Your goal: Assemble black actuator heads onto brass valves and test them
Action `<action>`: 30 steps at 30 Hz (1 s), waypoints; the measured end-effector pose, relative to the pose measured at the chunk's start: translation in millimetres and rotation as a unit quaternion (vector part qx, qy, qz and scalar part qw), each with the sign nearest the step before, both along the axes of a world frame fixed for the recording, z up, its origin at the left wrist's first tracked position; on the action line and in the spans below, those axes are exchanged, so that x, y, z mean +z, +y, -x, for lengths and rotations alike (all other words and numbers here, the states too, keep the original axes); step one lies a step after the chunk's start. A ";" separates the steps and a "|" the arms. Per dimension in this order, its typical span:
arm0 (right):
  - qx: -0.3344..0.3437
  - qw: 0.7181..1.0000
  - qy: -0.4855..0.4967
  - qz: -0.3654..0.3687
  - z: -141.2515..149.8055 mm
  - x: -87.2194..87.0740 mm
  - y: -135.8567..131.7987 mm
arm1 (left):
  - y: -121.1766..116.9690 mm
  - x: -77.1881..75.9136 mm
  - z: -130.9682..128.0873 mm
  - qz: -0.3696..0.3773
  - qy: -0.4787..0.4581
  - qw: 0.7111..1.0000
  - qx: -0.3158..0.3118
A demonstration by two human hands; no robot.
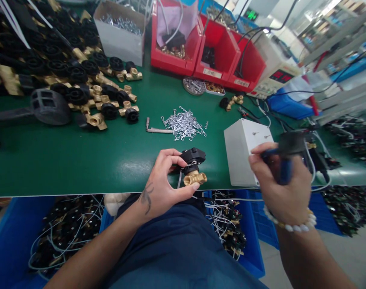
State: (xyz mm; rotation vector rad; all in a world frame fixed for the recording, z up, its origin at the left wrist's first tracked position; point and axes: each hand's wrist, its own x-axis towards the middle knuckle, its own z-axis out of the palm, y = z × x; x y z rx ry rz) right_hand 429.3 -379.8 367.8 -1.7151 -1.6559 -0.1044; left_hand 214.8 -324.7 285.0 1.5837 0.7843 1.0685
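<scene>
My left hand (pixel 166 176) is closed around a brass valve (pixel 195 178) with a black cap (pixel 193 155), at the table's front edge. A bent wire clip (pixel 191 164) sits at the neck between cap and brass body, and a pale cable hangs beside it. My right hand (pixel 285 188) is wrapped around a blue-handled tool (pixel 286 170) with a dark part, blurred by motion, so its exact kind is unclear. That hand is beside a grey box (pixel 238 152) with small metal pins on top. Beyond my left hand lies a pile of wire spring clips (pixel 184 123).
Brass valves with black caps (pixel 77 74) crowd the left, near a black mallet-like tool (pixel 50 106). A carton of metal pins (pixel 119 38), red bins (pixel 177 66) and a power supply (pixel 276 76) line the back. Blue crates (pixel 8 249) stand below the green table (pixel 80 160).
</scene>
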 end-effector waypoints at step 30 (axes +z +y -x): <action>0.032 0.995 -0.078 0.054 -6.7 6.3 0.3 | -2.5 0.8 -0.9 -0.035 0.031 0.999 0.011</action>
